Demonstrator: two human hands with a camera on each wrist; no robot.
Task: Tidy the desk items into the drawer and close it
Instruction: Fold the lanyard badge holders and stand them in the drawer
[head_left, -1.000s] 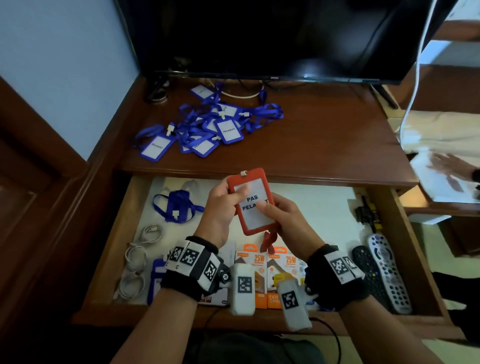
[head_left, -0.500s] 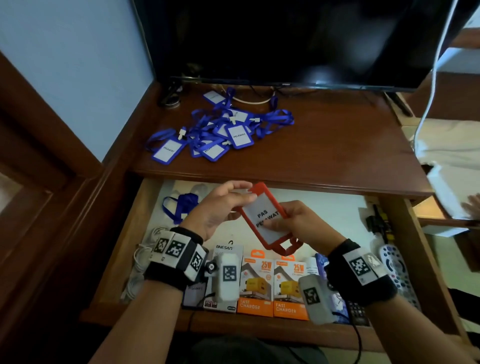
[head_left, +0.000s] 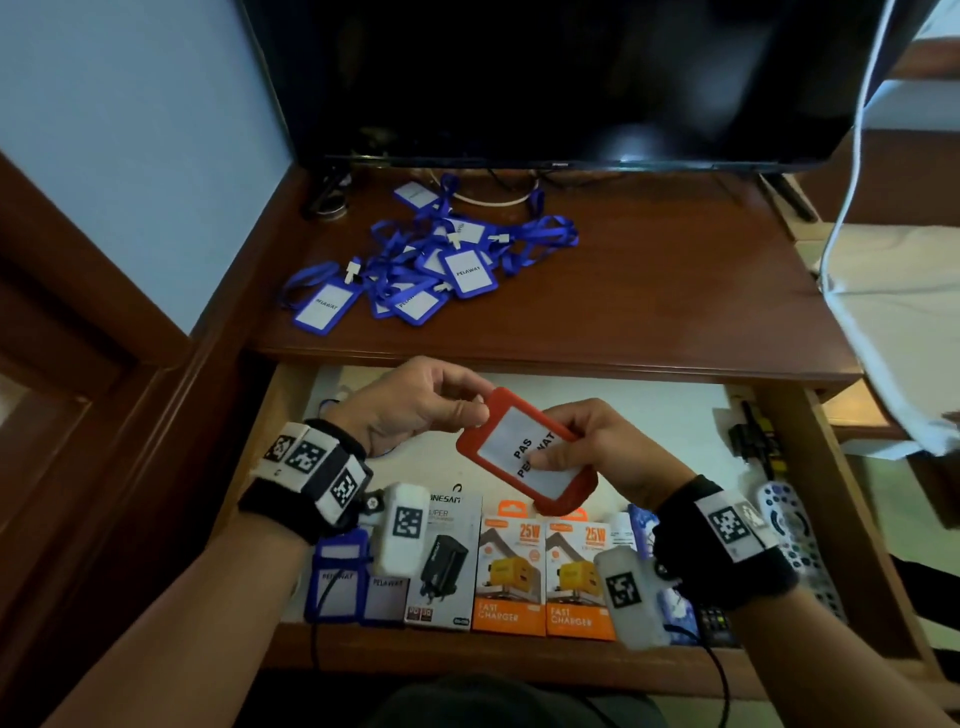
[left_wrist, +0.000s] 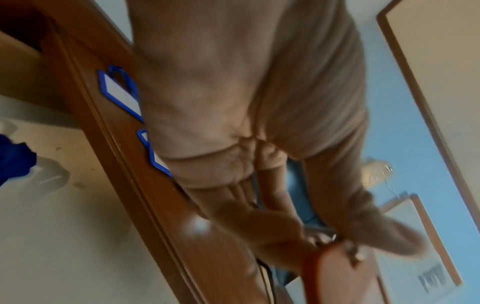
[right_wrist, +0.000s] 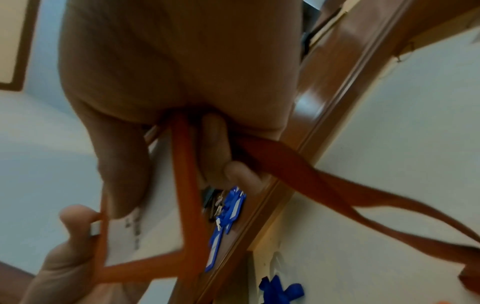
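A red badge holder (head_left: 524, 452) with a white card hangs tilted over the open drawer (head_left: 675, 415). My right hand (head_left: 587, 447) grips its right side, thumb on the card. My left hand (head_left: 441, 405) pinches its top left corner. In the right wrist view the red badge holder (right_wrist: 187, 185) sits between thumb and fingers, and its red lanyard (right_wrist: 337, 197) trails off to the right. A pile of blue badge holders with lanyards (head_left: 436, 265) lies on the desk top (head_left: 649, 291) behind the drawer.
The drawer's front row holds blue badges (head_left: 353, 587), a black charger box (head_left: 447, 561) and two orange charger boxes (head_left: 545, 571). Remotes (head_left: 800, 545) lie at its right side. A dark TV screen (head_left: 571, 78) stands at the back of the desk.
The red badge holder has tipped from upright to tilted and come lower over the drawer. Both hands have stayed on it.
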